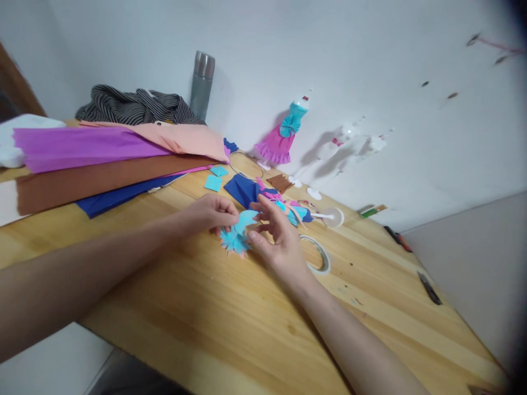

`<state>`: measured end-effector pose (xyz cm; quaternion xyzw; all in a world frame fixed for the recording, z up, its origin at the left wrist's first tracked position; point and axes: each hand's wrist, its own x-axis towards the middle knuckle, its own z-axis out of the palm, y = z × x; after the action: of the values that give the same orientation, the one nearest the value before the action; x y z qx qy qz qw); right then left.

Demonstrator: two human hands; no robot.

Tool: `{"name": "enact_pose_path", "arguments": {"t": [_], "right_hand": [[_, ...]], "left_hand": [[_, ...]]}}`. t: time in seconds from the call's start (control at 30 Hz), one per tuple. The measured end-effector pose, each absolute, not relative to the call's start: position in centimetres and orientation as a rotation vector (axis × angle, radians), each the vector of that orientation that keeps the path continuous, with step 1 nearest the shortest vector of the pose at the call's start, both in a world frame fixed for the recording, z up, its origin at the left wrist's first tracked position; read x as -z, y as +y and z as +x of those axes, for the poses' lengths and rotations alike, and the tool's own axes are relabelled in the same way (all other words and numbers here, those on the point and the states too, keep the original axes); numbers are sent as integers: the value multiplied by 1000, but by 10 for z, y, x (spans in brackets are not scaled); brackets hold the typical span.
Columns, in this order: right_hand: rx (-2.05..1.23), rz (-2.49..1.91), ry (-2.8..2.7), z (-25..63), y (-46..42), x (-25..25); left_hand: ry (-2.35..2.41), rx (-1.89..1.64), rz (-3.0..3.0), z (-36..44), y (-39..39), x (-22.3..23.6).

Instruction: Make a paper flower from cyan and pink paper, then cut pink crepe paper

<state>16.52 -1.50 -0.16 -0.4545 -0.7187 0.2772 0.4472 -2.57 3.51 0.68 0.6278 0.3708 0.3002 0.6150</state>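
Note:
My left hand pinches the edge of a light-blue crepe-paper piece just above the table. The paper has a pointed, petal-like fringe, with some peach colour at its tips. My right hand is on the paper's other side, fingers apart and curved around it; whether its thumb touches the paper I cannot tell. Beyond the hands lie a dark-blue paper piece and two small light-blue squares, the nearer square in plain view. A tape roll lies flat, partly behind my right wrist.
Long crepe-paper sheets, a brown one among them, cover the left side. A bottle and striped cloth stand behind. Along the wall is a doll form in a pink paper skirt. A utility knife lies at right.

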Motion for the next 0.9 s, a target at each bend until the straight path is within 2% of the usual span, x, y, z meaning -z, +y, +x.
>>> {"name": "enact_pose_path", "arguments": {"t": [0.1,0.3,0.4,0.57,0.9], "right_hand": [[-922,-1094,-1626,162,-16,2],[-1087,-1104,-1369,161,-16,-5],[-1052,-1126,-1378,158,-19,-10],[-790,-1218,-1568,152,-28,-16],[-1058,-1178,-1443,163,-16,-13]], "left_hand": [[737,-626,1280,-21,28,-4],[594,-578,1081,-19,23,-4],[580,-550,1095,-18,19,-8],[633,-568,1285,-14,14,-8],[731,-652,1247,-20,25,-5]]}}
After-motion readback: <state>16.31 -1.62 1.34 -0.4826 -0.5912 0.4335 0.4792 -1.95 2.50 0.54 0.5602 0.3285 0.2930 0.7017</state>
